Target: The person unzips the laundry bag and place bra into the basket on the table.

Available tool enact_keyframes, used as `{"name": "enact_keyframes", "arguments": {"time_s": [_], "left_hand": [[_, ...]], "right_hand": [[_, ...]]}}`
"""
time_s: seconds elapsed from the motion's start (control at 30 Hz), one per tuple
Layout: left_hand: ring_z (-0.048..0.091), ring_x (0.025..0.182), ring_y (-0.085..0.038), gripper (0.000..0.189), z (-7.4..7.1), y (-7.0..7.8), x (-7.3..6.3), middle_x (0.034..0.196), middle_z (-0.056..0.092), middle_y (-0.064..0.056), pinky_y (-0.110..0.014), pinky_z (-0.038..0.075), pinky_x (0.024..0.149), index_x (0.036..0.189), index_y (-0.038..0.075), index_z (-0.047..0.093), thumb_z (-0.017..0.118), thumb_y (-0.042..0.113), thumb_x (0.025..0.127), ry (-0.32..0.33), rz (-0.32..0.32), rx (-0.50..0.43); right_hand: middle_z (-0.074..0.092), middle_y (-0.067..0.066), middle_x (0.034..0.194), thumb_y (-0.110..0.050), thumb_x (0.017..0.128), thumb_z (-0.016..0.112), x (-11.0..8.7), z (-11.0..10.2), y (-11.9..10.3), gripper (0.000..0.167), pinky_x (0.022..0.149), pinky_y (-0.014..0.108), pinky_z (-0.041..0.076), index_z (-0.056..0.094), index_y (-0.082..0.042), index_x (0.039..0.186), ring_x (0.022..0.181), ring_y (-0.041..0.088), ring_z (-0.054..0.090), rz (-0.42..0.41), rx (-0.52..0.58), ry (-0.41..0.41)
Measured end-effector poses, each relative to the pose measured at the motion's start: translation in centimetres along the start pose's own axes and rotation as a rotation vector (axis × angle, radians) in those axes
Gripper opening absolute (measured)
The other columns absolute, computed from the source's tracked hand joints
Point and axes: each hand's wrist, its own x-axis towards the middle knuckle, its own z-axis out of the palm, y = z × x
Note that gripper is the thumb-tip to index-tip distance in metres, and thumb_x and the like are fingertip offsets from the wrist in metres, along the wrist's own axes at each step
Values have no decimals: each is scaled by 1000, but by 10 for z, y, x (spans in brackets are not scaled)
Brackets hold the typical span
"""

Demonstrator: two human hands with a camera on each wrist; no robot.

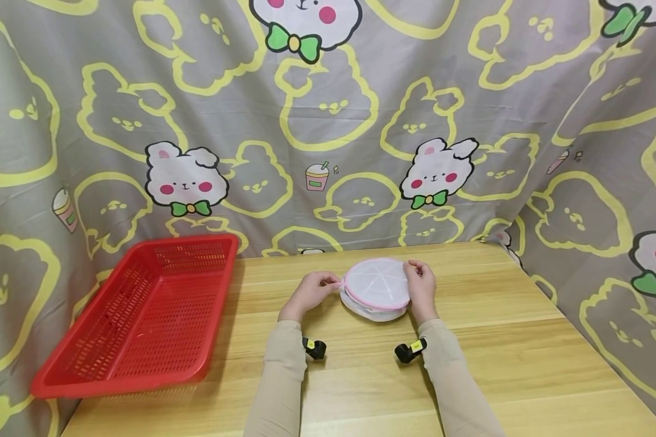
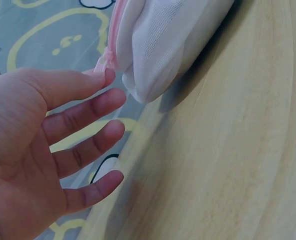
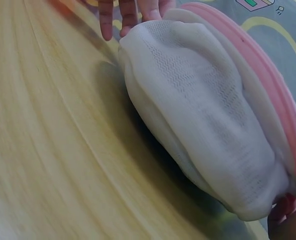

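Two hands are engaged on one item, a round white mesh bag (image 1: pixel 377 284) with a pink rim, located at the far middle of the desk (image 1: pixel 361 388). Its round top panel faces upward, and the soft body sags in folds beneath. Full contact between base and desk cannot be confirmed.

The left hand (image 1: pixel 313 292) pinches a small pink tab (image 2: pixel 101 65) at the bag's left edge between thumb and forefinger; its other three fingers are extended and apart. The tab appears to be a zip pull. The right hand (image 1: pixel 422 288) grips the bag's right edge, fingers at the rim; the exact thumb placement cannot be told. Whether the zip is fully shut cannot be determined.

A red basket (image 1: pixel 206 349) stands at the left of the desk, well apart from the bag. A patterned curtain (image 1: pixel 251 109) hangs behind the far edge.

Risks, in this inspector's judgement: the tab is small and held by the fingertips alone, so a hard pull could slip it free. The mesh is loose and folded close under the pink rim; a fold could catch in the zip teeth and jam it. Should the right hand slacken, the light bag would probably swing or slide with the left hand's pull. Uneven tension between the two sides could also buckle the rim.
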Motion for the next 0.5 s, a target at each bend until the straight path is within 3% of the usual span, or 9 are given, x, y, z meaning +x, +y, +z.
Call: {"name": "enact_keyframes", "arguments": {"time_s": [0.2, 0.5], "left_hand": [[57, 78, -12, 12, 3, -1, 2, 96, 71, -5, -27, 48, 68, 98, 13, 72, 62, 21, 96, 38, -7, 32], [59, 81, -13, 14, 7, 1, 4, 95, 72, -1, -28, 49, 70, 98, 14, 72, 61, 22, 97, 118, -10, 126]], "right_hand": [[46, 3, 103, -24, 95, 57, 3, -2, 1, 37, 70, 15, 42, 57, -2, 125, 94, 15, 45, 18, 1, -20], [52, 2, 105, -24, 95, 58, 7, -6, 3, 37, 71, 16, 49, 54, -3, 126, 91, 11, 54, 76, 91, -94]]}}
